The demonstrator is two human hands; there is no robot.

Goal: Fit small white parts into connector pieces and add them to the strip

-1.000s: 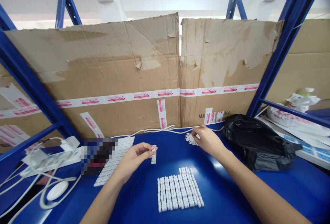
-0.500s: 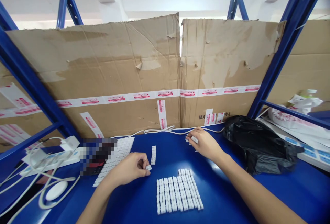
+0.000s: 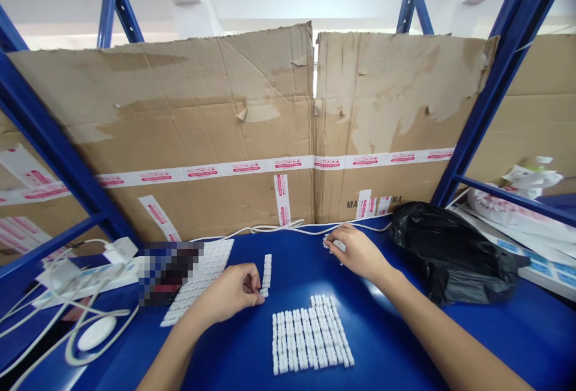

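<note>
My left hand [image 3: 236,290] is closed, thumb and forefinger pinching a small white plastic piece [image 3: 264,292] at the near end of a short row of white pieces [image 3: 267,270]. The piece seems to touch that row. Farther right, my right hand [image 3: 355,252] curls its fingers down onto a few loose white pieces [image 3: 338,244] near the back of the table; its fingertips are partly hidden. Between my forearms lies a block of white pieces [image 3: 310,337] set side by side in columns, with the right part reaching farther back.
Left of my left hand, a larger sheet of white pieces [image 3: 211,265] lies partly under a blurred-out object [image 3: 168,274]. White cables and a power strip [image 3: 121,274] crowd the left edge. A black plastic bag [image 3: 454,253] sits at right. Cardboard [image 3: 216,133] stands behind the blue table [image 3: 382,349].
My left hand has shifted slightly, bringing the small white piece against the near end of the short row. My right hand stays over the loose pieces, almost unmoved.
</note>
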